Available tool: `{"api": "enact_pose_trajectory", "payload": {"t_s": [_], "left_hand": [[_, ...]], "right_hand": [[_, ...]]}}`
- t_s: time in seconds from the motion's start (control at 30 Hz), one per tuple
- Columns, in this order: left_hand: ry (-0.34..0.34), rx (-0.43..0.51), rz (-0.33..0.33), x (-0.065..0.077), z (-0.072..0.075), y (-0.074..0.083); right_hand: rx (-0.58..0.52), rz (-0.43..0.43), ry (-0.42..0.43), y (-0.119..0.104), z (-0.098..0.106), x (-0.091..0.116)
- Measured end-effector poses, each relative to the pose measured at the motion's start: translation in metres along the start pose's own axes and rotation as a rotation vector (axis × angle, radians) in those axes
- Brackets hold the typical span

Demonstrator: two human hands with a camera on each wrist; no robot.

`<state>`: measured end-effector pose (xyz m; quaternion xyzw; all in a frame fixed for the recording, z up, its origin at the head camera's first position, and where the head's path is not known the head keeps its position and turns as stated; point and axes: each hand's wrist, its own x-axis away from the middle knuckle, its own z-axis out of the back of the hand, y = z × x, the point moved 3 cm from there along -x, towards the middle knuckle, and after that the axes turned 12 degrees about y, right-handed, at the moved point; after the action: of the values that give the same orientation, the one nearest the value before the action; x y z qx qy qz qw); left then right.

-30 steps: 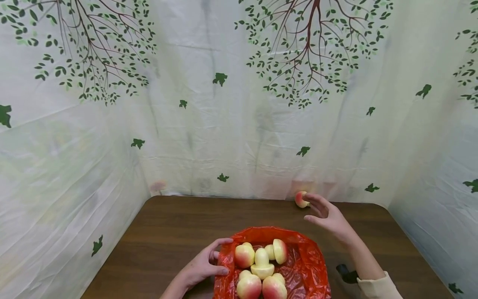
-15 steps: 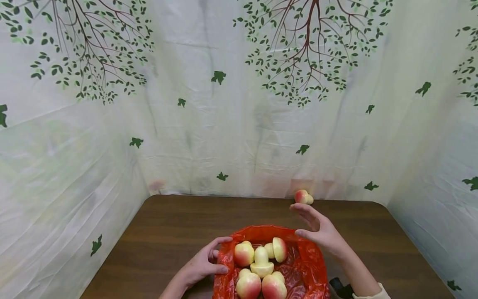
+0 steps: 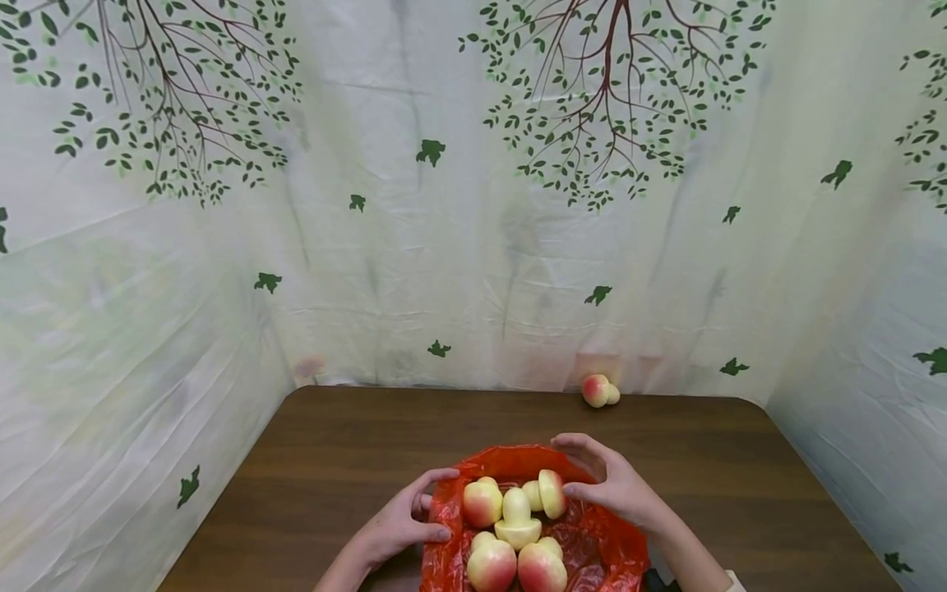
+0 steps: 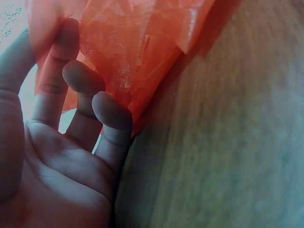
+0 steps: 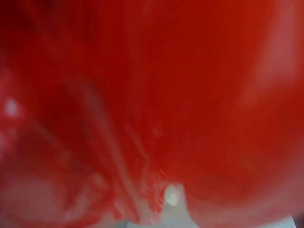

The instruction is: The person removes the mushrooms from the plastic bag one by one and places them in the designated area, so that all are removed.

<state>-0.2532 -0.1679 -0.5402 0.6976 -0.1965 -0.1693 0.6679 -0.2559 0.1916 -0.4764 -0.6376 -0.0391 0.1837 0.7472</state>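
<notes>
A red plastic bag (image 3: 617,538), its mouth spread wide, rests at the front of the brown table with several mushroom-shaped pieces (image 3: 491,564) inside, their caps yellow and pink. My left hand (image 3: 399,520) grips the bag's left rim; in the left wrist view its curled fingers (image 4: 114,111) lie against the thin red film. Over the bag's far right rim is my right hand (image 3: 617,489), fingers spread from the thumb, the thumb tip close to an upper-right mushroom piece (image 3: 551,493). Whether they touch is unclear. Red film (image 5: 190,95) fills most of the right wrist view.
Another mushroom-shaped piece (image 3: 599,390) lies at the table's back edge, right of centre. The wooden table (image 3: 370,427) ends against a pale curtain (image 3: 473,247) printed with leaves and branches. A dark object (image 3: 657,580) is partly hidden under the right forearm.
My right hand has drawn back from the mushroom-shaped piece at the back edge, moving toward me and left to the bag. The left hand keeps its grip on the rim.
</notes>
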Motion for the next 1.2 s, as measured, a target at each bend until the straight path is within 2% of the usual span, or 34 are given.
{"api": "enact_pose_trajectory", "payload": {"t_s": [0.23, 0.47, 0.7, 0.93, 1.2], "left_hand": [[0.000, 0.005, 0.000, 0.001, 0.000, 0.000], [0.000, 0.005, 0.000, 0.001, 0.000, 0.000], [0.002, 0.002, 0.002, 0.001, 0.000, 0.000], [-0.002, 0.007, 0.011, 0.001, 0.000, 0.001], [0.000, 0.012, 0.026, 0.002, -0.001, 0.003]], "right_hand": [[-0.012, -0.022, -0.058, 0.011, -0.009, -0.001], [0.033, -0.023, -0.049, 0.019, -0.008, -0.001], [0.059, 0.027, -0.064, 0.026, -0.008, 0.000], [0.071, -0.007, -0.062, 0.034, -0.012, -0.001], [0.108, -0.006, -0.085, 0.035, -0.014, -0.001]]}}
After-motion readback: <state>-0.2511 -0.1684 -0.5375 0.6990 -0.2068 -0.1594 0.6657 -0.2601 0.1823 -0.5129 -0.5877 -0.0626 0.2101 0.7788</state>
